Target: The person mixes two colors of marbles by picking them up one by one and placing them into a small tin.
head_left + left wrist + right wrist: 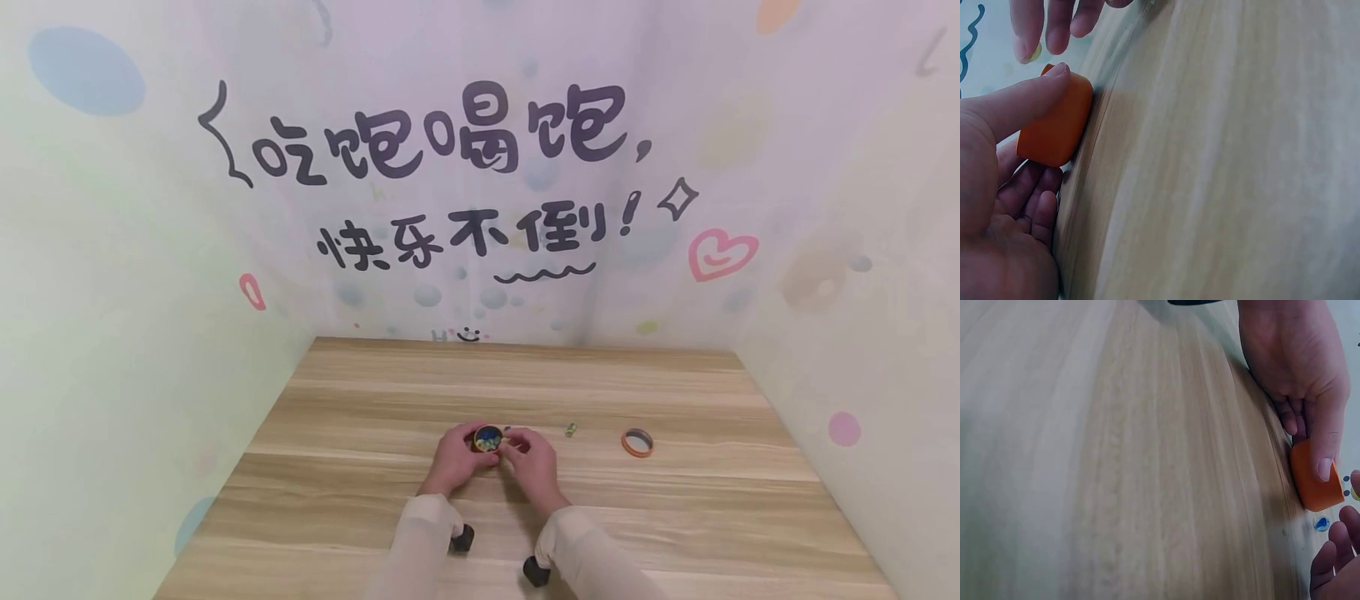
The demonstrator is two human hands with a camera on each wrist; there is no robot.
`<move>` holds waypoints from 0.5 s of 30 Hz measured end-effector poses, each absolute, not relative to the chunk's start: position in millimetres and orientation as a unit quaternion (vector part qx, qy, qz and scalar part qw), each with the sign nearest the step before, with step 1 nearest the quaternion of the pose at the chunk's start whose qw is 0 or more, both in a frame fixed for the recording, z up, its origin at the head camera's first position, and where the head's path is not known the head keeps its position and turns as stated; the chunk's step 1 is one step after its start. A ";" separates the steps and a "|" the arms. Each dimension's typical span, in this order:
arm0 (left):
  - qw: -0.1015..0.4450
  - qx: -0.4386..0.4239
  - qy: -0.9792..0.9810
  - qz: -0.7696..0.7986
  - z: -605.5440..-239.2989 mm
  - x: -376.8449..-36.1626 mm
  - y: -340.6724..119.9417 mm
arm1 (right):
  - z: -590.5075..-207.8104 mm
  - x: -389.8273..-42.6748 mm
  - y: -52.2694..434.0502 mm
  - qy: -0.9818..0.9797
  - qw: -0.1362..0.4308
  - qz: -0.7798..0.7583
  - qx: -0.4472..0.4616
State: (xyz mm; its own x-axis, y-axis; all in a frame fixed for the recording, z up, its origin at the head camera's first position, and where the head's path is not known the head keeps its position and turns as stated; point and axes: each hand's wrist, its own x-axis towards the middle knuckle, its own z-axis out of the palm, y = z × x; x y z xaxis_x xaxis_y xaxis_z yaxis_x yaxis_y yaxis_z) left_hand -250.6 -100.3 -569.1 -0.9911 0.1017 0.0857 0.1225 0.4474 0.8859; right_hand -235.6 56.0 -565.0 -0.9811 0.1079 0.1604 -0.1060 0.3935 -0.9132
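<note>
My left hand (454, 458) holds a small round orange tub (1060, 122), thumb on its near side and fingers round the far side. Blue and yellow-green glass marbles (489, 444) show inside its open top. Close to the rim, on the right, is my right hand (534, 460). Its thumb and fingertips pinch a small yellowish marble (1355, 495), mostly covered by the fingers. A blue clear marble (1322, 524) lies on the table beside the tub, near the right fingers.
Farther right on the wooden table (675, 533) lie small greenish marbles (572, 430). An orange-rimmed round lid (637, 442) rests beyond them. Printed white walls (480, 300) enclose the table at the back and both sides.
</note>
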 end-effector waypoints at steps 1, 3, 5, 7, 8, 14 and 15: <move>0.011 -0.068 -0.851 -0.521 -569.3 -250.6 -100.3 | -565.3 -235.9 55.2 -0.828 0.099 0.552 0.001; 0.012 -0.072 -0.851 -0.520 -569.0 -250.6 -100.4 | -566.0 -235.9 54.2 -0.828 0.103 0.551 0.004; 0.013 -0.074 -0.850 -0.521 -568.7 -250.7 -100.5 | -566.8 -236.4 53.4 -0.828 0.104 0.551 0.002; 0.013 -0.074 -0.849 -0.524 -568.3 -250.6 -100.6 | -566.9 -236.6 52.5 -0.828 0.102 0.552 -0.001; 0.013 -0.073 -0.848 -0.525 -567.9 -250.5 -100.7 | -566.9 -236.7 52.1 -0.828 0.103 0.551 0.000; 0.014 -0.073 -0.847 -0.526 -565.6 -249.7 -101.0 | -565.0 -237.6 48.8 -0.837 0.091 0.540 -0.010; 0.014 -0.074 -0.847 -0.526 -565.2 -249.7 -101.0 | -564.6 -237.9 48.2 -0.838 0.088 0.539 -0.012</move>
